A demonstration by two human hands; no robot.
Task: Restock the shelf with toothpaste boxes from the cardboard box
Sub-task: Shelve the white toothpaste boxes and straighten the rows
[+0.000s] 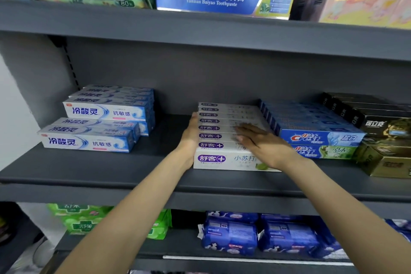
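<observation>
Single view only: head-worn wide-angle camera, so no second view and no shared region to record. Camera faces a grey shelf unit head-on, pitched slightly downward. Standoff is close: both forearms enter from the bottom edge and reach the middle tier, left hand and right hand near frame centre. Middle tier sits at about eye line; its top surface is visible from above. Upper tier is seen from slightly below, cut off by the top edge. Lower tier appears at the bottom, partly hidden behind the arms. Straight shelf edges bow toward the frame borders, and the corners are blurred.
</observation>
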